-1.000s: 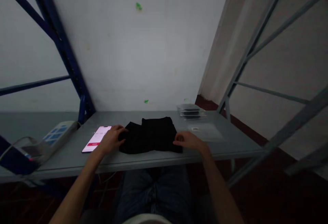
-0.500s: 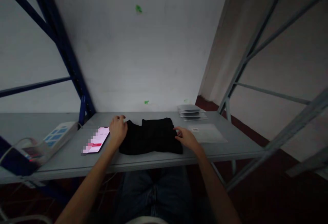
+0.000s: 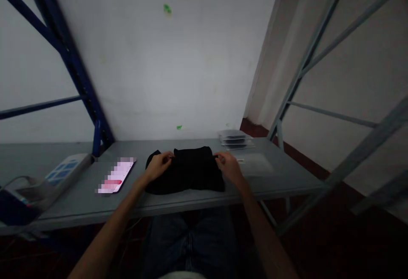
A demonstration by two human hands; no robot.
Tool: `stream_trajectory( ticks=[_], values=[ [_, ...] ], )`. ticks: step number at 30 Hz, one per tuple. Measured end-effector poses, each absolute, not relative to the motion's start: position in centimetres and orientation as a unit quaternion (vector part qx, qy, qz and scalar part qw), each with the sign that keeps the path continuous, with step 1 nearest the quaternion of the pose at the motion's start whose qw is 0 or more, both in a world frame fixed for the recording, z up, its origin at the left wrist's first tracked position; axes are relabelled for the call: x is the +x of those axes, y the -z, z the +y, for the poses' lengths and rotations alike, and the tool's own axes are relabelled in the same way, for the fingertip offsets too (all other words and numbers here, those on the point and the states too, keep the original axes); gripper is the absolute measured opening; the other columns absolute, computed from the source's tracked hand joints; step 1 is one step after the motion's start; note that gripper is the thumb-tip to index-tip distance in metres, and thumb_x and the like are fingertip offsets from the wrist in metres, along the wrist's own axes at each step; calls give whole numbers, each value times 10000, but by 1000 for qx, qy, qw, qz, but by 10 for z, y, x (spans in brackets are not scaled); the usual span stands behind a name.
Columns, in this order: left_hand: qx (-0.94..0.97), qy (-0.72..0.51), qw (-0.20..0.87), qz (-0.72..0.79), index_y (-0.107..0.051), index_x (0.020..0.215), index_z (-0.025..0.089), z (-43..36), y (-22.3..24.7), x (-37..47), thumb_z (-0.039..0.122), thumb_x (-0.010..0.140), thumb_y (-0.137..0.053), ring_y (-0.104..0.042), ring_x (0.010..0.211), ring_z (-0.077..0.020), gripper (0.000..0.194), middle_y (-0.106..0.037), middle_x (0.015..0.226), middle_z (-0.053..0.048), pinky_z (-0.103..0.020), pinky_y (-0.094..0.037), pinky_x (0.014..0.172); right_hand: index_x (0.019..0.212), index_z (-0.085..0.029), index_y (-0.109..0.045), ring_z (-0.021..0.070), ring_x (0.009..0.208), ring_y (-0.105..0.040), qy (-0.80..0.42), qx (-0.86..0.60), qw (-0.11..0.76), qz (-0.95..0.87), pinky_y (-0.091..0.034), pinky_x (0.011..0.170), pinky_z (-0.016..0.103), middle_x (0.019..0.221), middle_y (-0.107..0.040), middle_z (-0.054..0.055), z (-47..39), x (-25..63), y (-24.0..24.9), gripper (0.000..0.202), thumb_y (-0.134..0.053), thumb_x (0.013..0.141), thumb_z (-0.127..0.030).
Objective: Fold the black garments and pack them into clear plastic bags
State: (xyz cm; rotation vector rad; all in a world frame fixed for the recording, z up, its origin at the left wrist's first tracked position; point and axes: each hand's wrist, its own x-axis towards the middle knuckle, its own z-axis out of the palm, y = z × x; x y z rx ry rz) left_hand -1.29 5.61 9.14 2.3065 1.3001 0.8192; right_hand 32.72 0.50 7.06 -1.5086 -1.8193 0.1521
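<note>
- Landmark: phone [image 3: 120, 174]. Lies flat, lit screen face up, part of it pixelated, text can't be read.
- Black cloth [image 3: 194, 172]: just right of the phone, not touching it. Lies flat, wider than deep, with a notch in the far edge toward its left end. Too dark to make out folds or what kind of garment it is.
- Left hand [image 3: 157, 165]: right of the phone, over the left part of the cloth. Thumb and fingers drawn together, pinching fabric by the notch.
- Right hand [image 3: 230, 166]: farther right of the phone, at the cloth's far right corner. Thumb and fingertips pinching the edge there.
- Clear bag [image 3: 259, 164]: well right of the phone, past the right hand. Flat, small pale label near its left side; hand partly overlaps it in view.
- Stack of packets [image 3: 236, 139]: right of the phone and farther back, near the wall [image 3: 153, 70]. Clear wrap, dark contents.
- White box [image 3: 66, 172]: left of the phone, blue panels on top, cable nearby.
- Grey table [image 3: 296, 181]: under the phone and all of the above.
- Blue post [image 3: 75, 72]: behind the phone, to its left.
</note>
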Motion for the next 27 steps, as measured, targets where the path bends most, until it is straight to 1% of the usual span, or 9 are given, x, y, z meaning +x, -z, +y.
stream_trajectory(
  ticks=[4,9,12,14,16,19,21,23,27],
  values=[
    [697,-375,315,523,-626,1018,193,81,-103,2,326,851,-539,-616,529,-148,230,-672,640,17,-257,-496,576,1164,-191,-703,200,859,-631,-34,-620,408,-670,-476,869,296,927,-694,58,32,322,-88,306,-512,960,-317],
    [654,-384,327,563,-570,965,174,119,-111,23,364,888,-582,-658,538,-142,205,-684,661,-16,-226,-492,530,1215,-212,-698,217,973,-653,-35,-672,368,-642,-468,920,302,1006,-717,70,79,311,-114,326,-479,987,-290],
    [643,-382,295,594,-551,940,177,129,-107,31,319,888,-600,-678,576,-154,160,-657,636,-4,-251,-523,591,1283,-200,-662,242,1065,-644,-39,-703,355,-615,-470,949,330,1088,-707,108,93,300,-116,354,-464,993,-251],
    [644,-387,253,609,-556,943,179,125,-102,35,272,875,-612,-706,680,-190,129,-665,685,-26,-299,-546,684,1349,-166,-611,270,1114,-627,-35,-715,354,-601,-476,964,367,1157,-680,151,94,290,-110,395,-473,984,-230],
    [652,-396,207,612,-571,981,180,110,-98,39,235,875,-602,-717,874,-237,124,-695,845,-84,-351,-545,815,1368,-155,-589,277,1130,-617,-32,-715,361,-598,-482,971,382,1215,-648,174,87,278,-99,408,-482,979,-220],
    [688,-403,138,587,-588,1094,206,71,-92,44,255,926,-542,-629,1151,-277,181,-651,1155,-136,-400,-493,982,1332,-168,-611,254,1109,-621,-30,-678,394,-620,-484,991,374,1233,-632,156,62,260,-81,379,-480,980,-217],
    [765,-363,41,530,-596,1135,221,38,-89,40,336,980,-496,-597,1168,-296,217,-628,1188,-131,-434,-480,1004,1317,-184,-622,251,1128,-610,-28,-640,413,-647,-476,1021,384,1227,-632,138,35,253,-70,368,-478,981,-225],
    [817,-314,-1,484,-621,1089,220,6,-86,28,423,977,-537,-589,1141,-310,246,-636,1145,-115,-468,-468,1017,1309,-217,-631,258,1160,-594,-25,-607,415,-678,-474,1035,409,1237,-631,125,4,252,-62,357,-477,988,-249],
    [899,-200,42,387,-669,1150,261,-31,-78,-19,469,949,-608,-599,1141,-284,295,-654,1217,-85,-445,-483,1012,1262,-259,-664,286,1159,-590,-29,-581,348,-735,-481,1028,462,1223,-644,113,-50,273,-53,322,-554,959,-249]
  ],
)
